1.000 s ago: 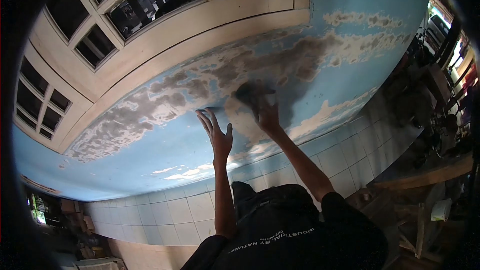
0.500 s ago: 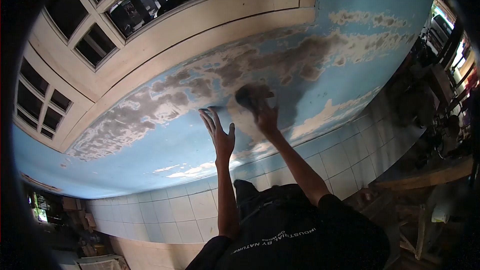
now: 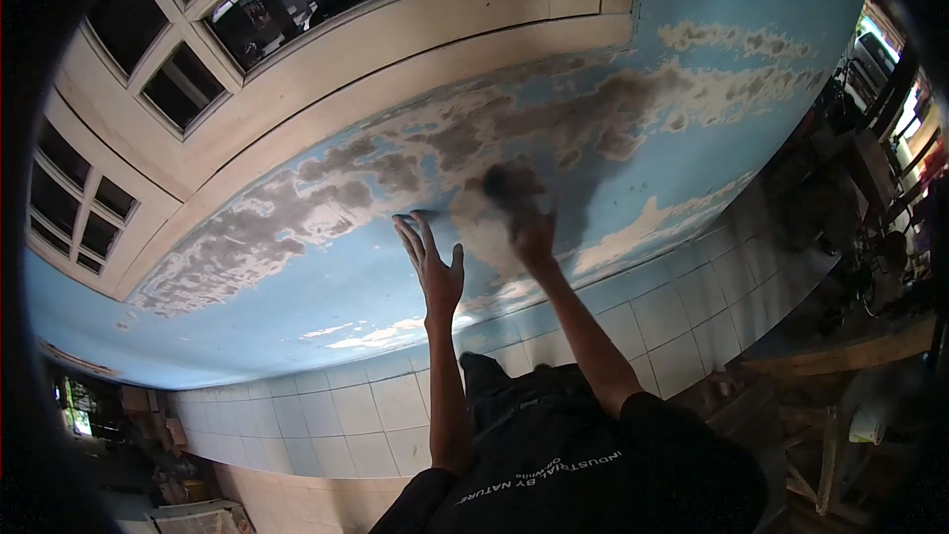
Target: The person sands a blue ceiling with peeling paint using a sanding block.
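Observation:
My left hand (image 3: 435, 272) rests against the blue wall (image 3: 371, 277) with its fingers spread and holds nothing. To its right, my right hand (image 3: 532, 232) is on a dark round pad (image 3: 512, 183), which lies against the wall; both are smeared by motion. Around the pad the paint is worn through, with grey and whitish bare patches (image 3: 618, 104) running in a long band beneath the window frame. What the pad is made of cannot be made out.
Above is a cream window frame (image 3: 425, 30) with dark panes. White tiles (image 3: 381, 405) line the lower wall. At the right stand wooden pieces (image 3: 840, 356) and a pale container (image 3: 866, 425) among dim clutter. More clutter is at the lower left.
My right hand and the dark pad have shifted slightly to the right on the wall. My left hand has stayed in place, fingers still spread.

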Demonstrator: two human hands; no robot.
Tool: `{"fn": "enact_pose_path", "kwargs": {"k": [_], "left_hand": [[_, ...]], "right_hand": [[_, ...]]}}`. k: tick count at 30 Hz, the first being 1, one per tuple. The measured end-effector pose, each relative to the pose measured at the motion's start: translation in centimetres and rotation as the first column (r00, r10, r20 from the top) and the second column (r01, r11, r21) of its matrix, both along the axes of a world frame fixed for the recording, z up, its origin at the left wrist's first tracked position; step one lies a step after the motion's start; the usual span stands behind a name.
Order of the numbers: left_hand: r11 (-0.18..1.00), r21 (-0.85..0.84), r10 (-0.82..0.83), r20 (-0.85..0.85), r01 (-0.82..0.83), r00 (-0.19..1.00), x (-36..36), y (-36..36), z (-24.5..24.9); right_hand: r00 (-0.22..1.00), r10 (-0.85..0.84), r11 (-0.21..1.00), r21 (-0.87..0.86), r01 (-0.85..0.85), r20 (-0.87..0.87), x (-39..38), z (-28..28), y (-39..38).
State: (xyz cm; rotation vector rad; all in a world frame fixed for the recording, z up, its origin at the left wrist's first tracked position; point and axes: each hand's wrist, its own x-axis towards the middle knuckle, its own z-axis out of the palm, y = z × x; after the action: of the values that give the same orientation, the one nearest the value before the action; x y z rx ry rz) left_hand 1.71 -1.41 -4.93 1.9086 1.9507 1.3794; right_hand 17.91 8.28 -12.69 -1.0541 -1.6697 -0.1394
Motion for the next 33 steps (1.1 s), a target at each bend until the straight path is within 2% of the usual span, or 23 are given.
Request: {"fn": "enact_pose_path", "kwargs": {"k": [1, 3, 4, 5, 6, 7, 8, 9, 10, 12, 13, 14, 16, 17, 18, 19, 23, 24, 25, 28, 30, 32, 33], "left_hand": [[1.0, -0.006, 0.004, -0.003, -0.004, 1.0, -0.2, -0.2, 0.0], [0.999, -0.044, -0.002, -0.042, 0.0, 0.999, -0.4, -0.3, 0.3], [0.999, -0.044, 0.001, -0.04, -0.003, 0.999, -0.5, -0.3, 0.2], [0.999, -0.04, 0.001, -0.039, -0.003, 0.999, -0.5, -0.3, 0.2], [0.999, -0.035, -0.001, -0.039, 0.0, 0.999, -0.4, -0.2, 0.2], [0.999, -0.032, -0.006, -0.038, 0.005, 0.999, -0.1, -0.1, 0.2], [1.0, -0.018, -0.006, -0.011, 0.005, 1.0, 0.2, -0.1, 0.3], [1.0, -0.007, -0.006, 0.013, 0.006, 1.0, 0.3, -0.1, 0.3], [1.0, -0.008, -0.012, 0.01, 0.012, 1.0, 0.3, -0.1, 0.2], [1.0, -0.007, 0.003, -0.001, -0.003, 1.0, 0.4, 0.0, 0.1], [1.0, -0.007, -0.001, -0.001, 0.001, 1.0, 0.3, 0.1, 0.1], [1.0, -0.012, 0.0, -0.003, 0.0, 1.0, 0.2, 0.0, 0.2], [1.0, -0.017, 0.005, 0.0, -0.005, 1.0, 0.2, -0.1, 0.3], [1.0, -0.019, 0.011, -0.008, -0.011, 1.0, 0.3, 0.0, 0.3], [1.0, -0.021, 0.017, -0.017, -0.018, 1.0, 0.3, 0.0, 0.3], [1.0, -0.019, 0.018, -0.013, -0.018, 1.0, 0.4, 0.0, 0.3], [1.0, 0.0, 0.03, 0.009, -0.03, 1.0, 0.8, 0.3, 0.0], [0.999, 0.006, 0.035, 0.015, -0.035, 0.999, 0.8, 0.3, 0.1], [0.999, 0.007, 0.036, 0.015, -0.036, 0.999, 0.8, 0.2, 0.1], [1.0, -0.002, 0.028, 0.012, -0.028, 1.0, 0.5, 0.1, 0.1], [1.0, -0.015, 0.004, -0.01, -0.004, 1.0, 0.2, -0.1, 0.2], [0.999, -0.032, 0.015, -0.007, -0.015, 1.0, 0.2, -0.2, 0.3], [0.999, -0.044, 0.017, -0.004, -0.017, 1.0, 0.3, -0.1, 0.4]], "right_hand": [[0.992, -0.079, 0.996, 0.021, 0.081, -0.096, 1.3, -0.8, 1.4], [0.965, -0.215, 0.956, -0.235, 0.176, -0.152, 4.2, 1.3, 1.9], [0.966, -0.212, 0.956, -0.235, 0.173, -0.15, 3.4, 0.9, 3.2], [0.841, -0.32, 0.947, -0.164, 0.275, -0.437, 1.7, 0.5, 4.4], [0.628, -0.362, 0.912, -0.124, 0.391, -0.689, 0.5, 0.2, 5.2], [0.627, -0.363, 0.911, -0.121, 0.395, -0.689, -0.1, 1.4, 4.0], [0.831, -0.277, 0.959, -0.086, 0.27, -0.483, -0.6, 2.3, 2.0], [0.959, -0.153, 0.987, -0.091, 0.134, -0.24, -0.8, 3.2, 0.5], [0.957, -0.158, 0.986, -0.092, 0.14, -0.242, -0.6, 3.3, 0.0], [0.993, -0.006, 0.998, 0.056, 0.0, 0.122, 0.0, 3.3, -0.6], [0.99, 0.025, 0.998, 0.061, -0.034, 0.138, 1.6, 3.4, 0.1], [0.99, 0.024, 0.998, 0.06, -0.032, 0.139, 3.1, 3.5, 0.7], [0.981, -0.188, 0.982, 0.023, 0.189, -0.056, 5.0, 3.9, 1.7], [0.981, -0.186, 0.982, 0.023, 0.188, -0.051, 4.8, 3.8, 2.2], [0.929, -0.234, 0.972, -0.097, 0.215, -0.288, 4.2, 3.6, 2.7], [0.815, -0.294, 0.953, -0.216, 0.212, -0.5, 3.4, 3.8, 2.9], [0.811, -0.191, 0.979, -0.161, 0.122, -0.553, -1.0, 4.7, 1.1], [0.95, -0.114, 0.994, -0.032, 0.109, -0.29, -1.1, 5.2, 0.0], [0.998, -0.058, 0.995, 0.087, 0.057, 0.01, -1.1, 5.8, -0.6], [0.996, -0.057, 0.992, 0.118, 0.049, 0.062, 2.7, 4.2, 1.4], [0.999, -0.05, 0.997, 0.057, 0.051, -0.02, 4.0, 4.4, 1.7], [0.907, -0.303, 0.949, -0.185, 0.257, -0.293, 3.9, 4.7, 2.4], [0.907, -0.3, 0.949, -0.183, 0.255, -0.295, 2.6, 4.9, 2.3]]}}
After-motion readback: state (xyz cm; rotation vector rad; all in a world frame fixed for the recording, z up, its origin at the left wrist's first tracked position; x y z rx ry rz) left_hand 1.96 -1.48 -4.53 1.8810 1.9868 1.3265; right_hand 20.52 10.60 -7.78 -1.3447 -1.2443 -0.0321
